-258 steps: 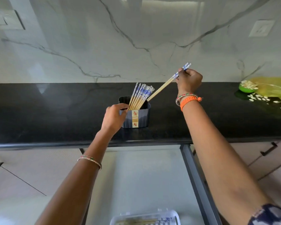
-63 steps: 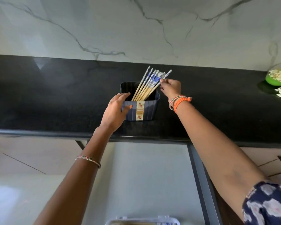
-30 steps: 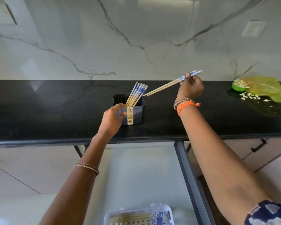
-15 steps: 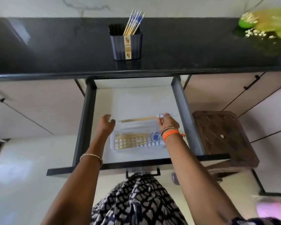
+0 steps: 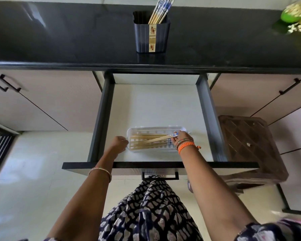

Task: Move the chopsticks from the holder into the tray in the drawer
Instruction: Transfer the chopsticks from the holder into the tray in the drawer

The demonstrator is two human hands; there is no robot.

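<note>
Drawer (image 5: 205, 108) pulled out; its rear floor, behind the tray (image 5: 156, 151), lies bare and open from above. Dark side rails wall it left and right. Tray sits near the front panel; left hand (image 5: 118, 143) at its left end, right hand (image 5: 180, 138) over its right end. Countertop (image 5: 76, 35) open on both sides of the holder (image 5: 150, 34). Brown stool (image 5: 250, 146) stands just right of the drawer.

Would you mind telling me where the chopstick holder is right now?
The chopstick holder stands upright on the black countertop at the top centre of the head view, directly behind the open drawer, with several chopsticks in it.
</note>
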